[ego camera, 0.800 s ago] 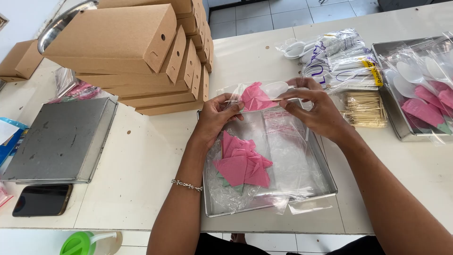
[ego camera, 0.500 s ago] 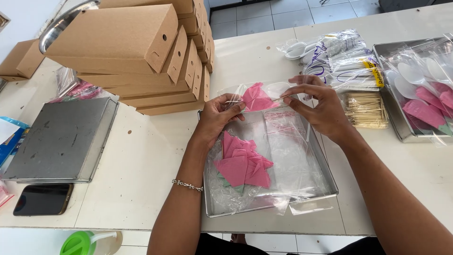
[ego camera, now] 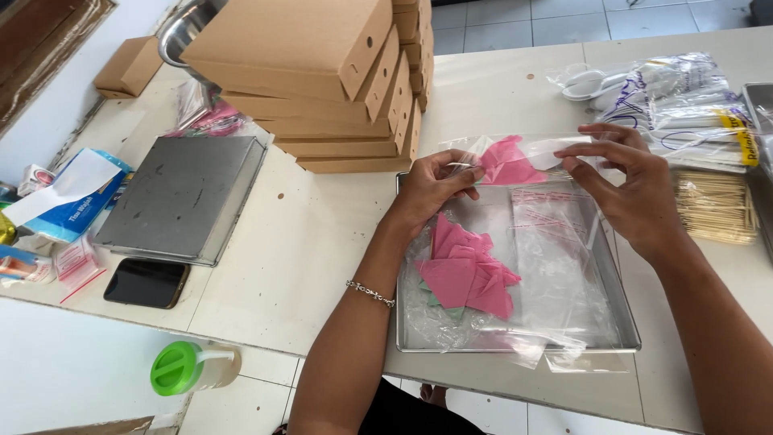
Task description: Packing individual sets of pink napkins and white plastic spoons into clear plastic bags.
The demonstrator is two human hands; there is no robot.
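Note:
My left hand (ego camera: 431, 187) and my right hand (ego camera: 624, 181) hold a small clear plastic bag (ego camera: 523, 157) between them, above the far end of a shallow metal tray (ego camera: 624, 318). Inside the bag sits a folded pink napkin (ego camera: 507, 163). My left fingers pinch the bag's left end; my right fingers grip its right end. In the tray lie several folded pink napkins (ego camera: 463, 270) on the left and a pile of clear bags (ego camera: 555, 250) on the right.
A stack of brown cardboard boxes (ego camera: 338, 80) stands just left of the tray. An upturned metal tray (ego camera: 181, 197) and a black phone (ego camera: 146, 283) lie further left. Toothpicks (ego camera: 717, 205) and packed plastic spoons (ego camera: 684, 101) sit at the right. A green-lidded bottle (ego camera: 189, 366) stands below the table edge.
Both hands have stayed over the tray's far end, working the bag with the pink napkin; the bag now stretches wider between them.

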